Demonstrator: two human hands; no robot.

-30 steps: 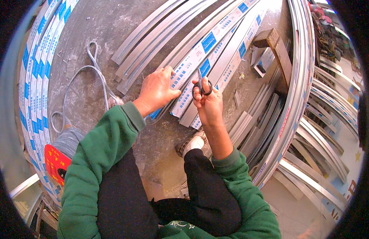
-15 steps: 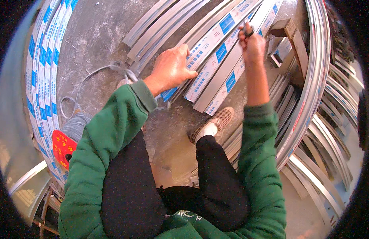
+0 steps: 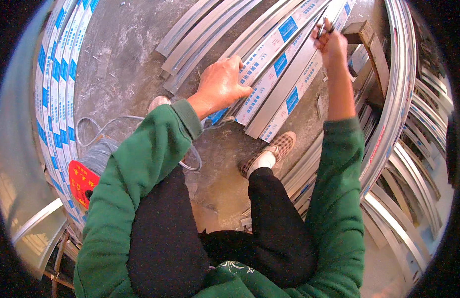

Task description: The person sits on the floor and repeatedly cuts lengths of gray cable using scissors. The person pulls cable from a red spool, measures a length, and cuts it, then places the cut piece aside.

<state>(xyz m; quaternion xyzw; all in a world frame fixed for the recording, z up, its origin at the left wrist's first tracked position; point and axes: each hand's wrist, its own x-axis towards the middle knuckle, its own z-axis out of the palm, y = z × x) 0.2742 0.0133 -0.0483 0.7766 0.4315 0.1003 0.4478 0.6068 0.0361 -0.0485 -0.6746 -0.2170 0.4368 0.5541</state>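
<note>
My left hand (image 3: pixel 220 84) is closed over the near end of a long aluminium profile (image 3: pixel 262 54) covered in white and blue printed film. The thumb lies across one side and the fingers curl over the other. Farther along the profiles, my right hand (image 3: pixel 334 48) is raised, its fingers curled on a small dark tool (image 3: pixel 323 31) that looks like scissors; blur hides its exact shape. Grey flexible strip (image 3: pixel 111 118) runs in loose loops from a spool with a red face (image 3: pixel 83 184), left of my left forearm. Part of it passes beneath that forearm.
Bare profiles (image 3: pixel 190 35) lie beyond my left hand. Film-covered lengths (image 3: pixel 56 99) stand along the left. A wooden support (image 3: pixel 371 52) and stacked profiles (image 3: pixel 396 99) are at the right, with more bars (image 3: pixel 414 179) behind. My checkered shoe (image 3: pixel 284 144) rests near the profile ends.
My right hand has moved right and slightly farther out with the dark tool. Loops of grey strip beside my left wrist have shifted, one now hanging below the forearm. My left hand keeps its hold.
</note>
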